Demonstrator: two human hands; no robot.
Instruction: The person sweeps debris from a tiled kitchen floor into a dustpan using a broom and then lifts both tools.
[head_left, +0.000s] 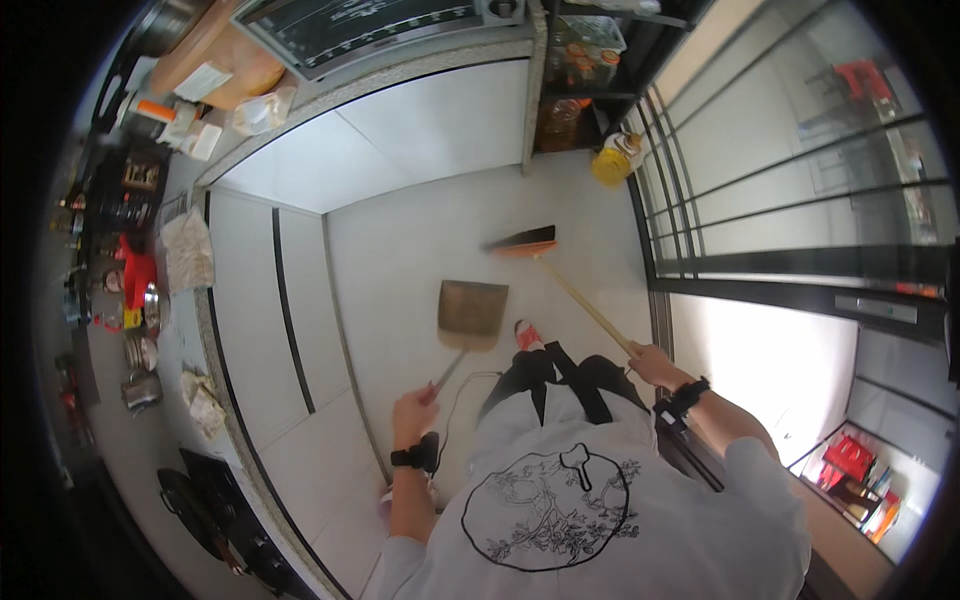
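My left hand (415, 414) grips the handle of a long-handled dustpan (471, 311), whose brown pan rests on or just above the pale floor (397, 247). In my right hand (651, 364) is the yellowish stick of a broom (525, 244). The broom head has an orange base and dark bristles, slightly blurred. It lies farther out than the dustpan and to its right, apart from it. Between the two tools my foot shows in a red and white shoe (528, 334). Whether the pan holds any sweepings cannot be made out.
White cabinets (255, 300) under a cluttered counter run along the left. A toaster oven (367, 34) stands on the far counter. An oil bottle (613, 165) is on the floor beside dark shelves (592, 82). A glazed sliding door (780, 180) borders the right. A cable (450, 412) hangs near my left wrist.
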